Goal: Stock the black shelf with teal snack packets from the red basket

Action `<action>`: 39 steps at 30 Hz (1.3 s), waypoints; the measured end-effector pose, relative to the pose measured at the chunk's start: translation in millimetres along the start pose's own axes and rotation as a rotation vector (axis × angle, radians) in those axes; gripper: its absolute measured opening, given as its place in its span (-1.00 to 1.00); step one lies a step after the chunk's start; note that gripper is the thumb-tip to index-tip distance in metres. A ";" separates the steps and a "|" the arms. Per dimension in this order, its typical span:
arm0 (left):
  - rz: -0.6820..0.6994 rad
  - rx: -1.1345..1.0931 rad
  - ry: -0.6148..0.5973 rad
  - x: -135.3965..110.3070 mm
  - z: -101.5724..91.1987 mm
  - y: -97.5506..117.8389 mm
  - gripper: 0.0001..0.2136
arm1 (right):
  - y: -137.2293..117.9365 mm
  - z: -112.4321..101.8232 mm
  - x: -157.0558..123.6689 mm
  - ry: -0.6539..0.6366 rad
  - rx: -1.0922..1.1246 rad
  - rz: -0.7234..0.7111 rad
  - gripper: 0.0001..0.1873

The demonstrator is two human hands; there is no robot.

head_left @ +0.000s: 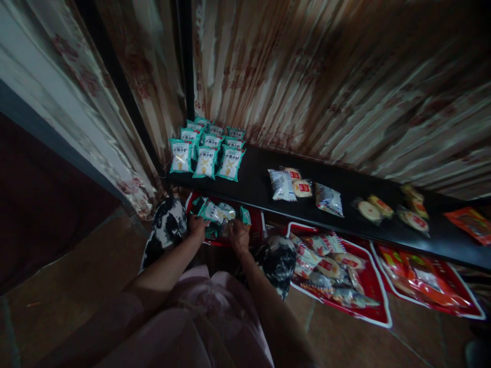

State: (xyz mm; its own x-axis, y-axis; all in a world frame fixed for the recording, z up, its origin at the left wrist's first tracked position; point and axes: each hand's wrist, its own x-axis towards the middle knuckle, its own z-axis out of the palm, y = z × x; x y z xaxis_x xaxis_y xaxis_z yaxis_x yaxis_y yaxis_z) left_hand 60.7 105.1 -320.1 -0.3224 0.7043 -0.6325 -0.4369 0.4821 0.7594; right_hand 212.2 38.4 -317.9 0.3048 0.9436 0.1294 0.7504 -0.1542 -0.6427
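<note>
Between my knees sits a red basket (258,232) with teal-and-white snack bags in it. My left hand (197,225) is at the basket's left side, its fingers closed on the edge of a snack bag (212,211). Over the right part of the same basket, my right hand (238,237) reaches down with bent fingers; what they grip is hard to make out in the dim light. Another teal bag (245,215) lies just beyond that hand. Standing in short rows on the black shelf (253,176) are several matching snack bags (206,162).
Farther right along the shelf lie silver-white packets (283,185), round wrapped cakes (369,210) and an orange packet (470,224). Below are a white-rimmed red basket (386,306) of mixed packets and another basket (477,306) of orange packets. A curtain (307,76) hangs behind.
</note>
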 end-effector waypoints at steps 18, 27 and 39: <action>-0.103 -0.143 0.068 -16.5 -4.8 14.0 -0.80 | -30.8 5.2 22.2 -0.074 0.335 0.472 -0.46; -0.119 -0.181 0.084 -17.5 -4.3 23.0 -0.82 | -33.2 4.9 13.1 -0.142 0.639 0.486 -0.34; -0.180 -0.105 0.019 -23.7 -3.1 26.9 -0.88 | -65.3 -24.0 10.9 -0.100 0.754 0.469 -0.54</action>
State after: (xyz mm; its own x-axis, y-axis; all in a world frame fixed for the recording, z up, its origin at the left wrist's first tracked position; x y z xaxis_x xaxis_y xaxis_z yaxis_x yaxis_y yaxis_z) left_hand 54.0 99.7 -285.1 -0.2469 0.6011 -0.7601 -0.5733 0.5418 0.6146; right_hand 180.6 51.7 -256.4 0.4040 0.8587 -0.3153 -0.0345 -0.3301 -0.9433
